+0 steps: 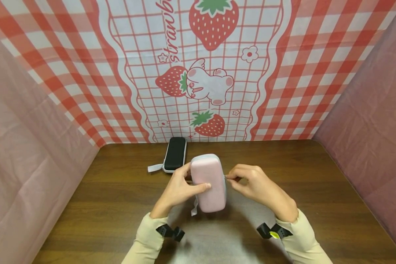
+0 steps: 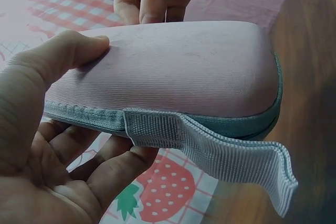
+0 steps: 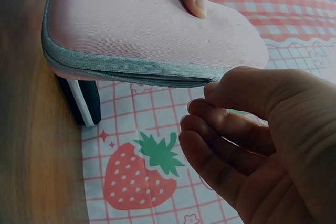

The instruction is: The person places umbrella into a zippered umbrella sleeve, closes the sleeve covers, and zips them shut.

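Observation:
A pink zippered case (image 1: 208, 185) is held up above the table, its long side roughly upright in the head view. My left hand (image 1: 179, 187) grips it from the left, thumb across the pink face and fingers beneath. A pale fabric strap (image 2: 231, 156) hangs from the case's grey zipper edge. At the opposite edge, my right hand (image 1: 255, 185) pinches the zipper pull (image 3: 212, 81) between thumb and forefinger. In the right wrist view the zipper (image 3: 131, 72) is parted along the stretch up to the pull. The inside of the case is hidden.
A black case (image 1: 175, 154) with a white edge and strap lies at the back of the wooden table (image 1: 118, 216). Behind the table hangs a strawberry-print cloth (image 1: 214, 84); pink cloth (image 1: 366, 102) hangs at both sides.

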Tool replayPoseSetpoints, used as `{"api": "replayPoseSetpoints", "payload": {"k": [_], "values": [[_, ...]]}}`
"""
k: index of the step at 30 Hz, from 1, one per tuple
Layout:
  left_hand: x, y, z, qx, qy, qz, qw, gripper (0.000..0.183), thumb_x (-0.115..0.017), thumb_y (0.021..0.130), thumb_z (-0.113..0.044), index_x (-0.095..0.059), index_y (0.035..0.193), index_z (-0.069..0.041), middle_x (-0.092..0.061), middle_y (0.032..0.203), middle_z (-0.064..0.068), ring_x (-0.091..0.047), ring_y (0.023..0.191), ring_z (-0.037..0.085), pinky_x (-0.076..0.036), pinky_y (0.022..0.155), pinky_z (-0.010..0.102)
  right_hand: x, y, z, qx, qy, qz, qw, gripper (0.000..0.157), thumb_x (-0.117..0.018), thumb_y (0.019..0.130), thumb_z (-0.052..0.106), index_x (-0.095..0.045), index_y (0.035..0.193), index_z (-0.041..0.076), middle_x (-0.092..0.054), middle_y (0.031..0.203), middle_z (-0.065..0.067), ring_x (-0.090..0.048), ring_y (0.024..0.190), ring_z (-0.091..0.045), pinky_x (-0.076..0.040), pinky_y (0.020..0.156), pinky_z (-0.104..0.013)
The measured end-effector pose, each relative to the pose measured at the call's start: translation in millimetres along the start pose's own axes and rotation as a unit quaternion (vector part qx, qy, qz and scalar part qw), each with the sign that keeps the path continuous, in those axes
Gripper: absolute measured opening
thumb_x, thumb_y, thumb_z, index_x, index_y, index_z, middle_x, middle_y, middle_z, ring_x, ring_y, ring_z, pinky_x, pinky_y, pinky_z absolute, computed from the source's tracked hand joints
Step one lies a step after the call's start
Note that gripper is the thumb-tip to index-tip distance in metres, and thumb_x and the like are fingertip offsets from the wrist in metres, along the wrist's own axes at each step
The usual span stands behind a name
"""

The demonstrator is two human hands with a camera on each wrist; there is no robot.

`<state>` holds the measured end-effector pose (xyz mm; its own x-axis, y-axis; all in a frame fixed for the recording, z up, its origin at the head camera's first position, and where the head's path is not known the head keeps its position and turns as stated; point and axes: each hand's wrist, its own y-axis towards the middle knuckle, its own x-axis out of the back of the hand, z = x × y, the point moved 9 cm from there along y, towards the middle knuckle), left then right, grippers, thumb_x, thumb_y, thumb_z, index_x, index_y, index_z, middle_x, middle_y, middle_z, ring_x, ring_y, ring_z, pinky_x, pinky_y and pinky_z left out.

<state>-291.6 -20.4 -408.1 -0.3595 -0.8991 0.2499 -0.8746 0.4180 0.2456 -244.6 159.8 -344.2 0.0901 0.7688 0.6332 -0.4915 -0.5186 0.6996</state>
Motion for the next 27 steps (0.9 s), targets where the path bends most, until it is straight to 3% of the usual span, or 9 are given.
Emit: {"api": "replayPoseSetpoints", "payload": {"k": [27], "values": [[4.9, 0.8, -2.9, -0.010, -0.014, -0.018, 0.9997, 0.055, -0.087, 0.080, -0.012, -0.066, 0.131, -0.015, -0.074, 0.113, 0.009, -0.072, 0.094, 0.021, -0.063, 0.078, 0.035, -5.0, -2.6, -4.2, -0.011, -0.002, 0.019, 1.000, 0.026, -0.077, 0.073, -0.015, -0.075, 0.087, 0.007, -0.074, 0.084, -0.002, -0.068, 0.073, -0.009, -0.055, 0.067, -0.014]]}}
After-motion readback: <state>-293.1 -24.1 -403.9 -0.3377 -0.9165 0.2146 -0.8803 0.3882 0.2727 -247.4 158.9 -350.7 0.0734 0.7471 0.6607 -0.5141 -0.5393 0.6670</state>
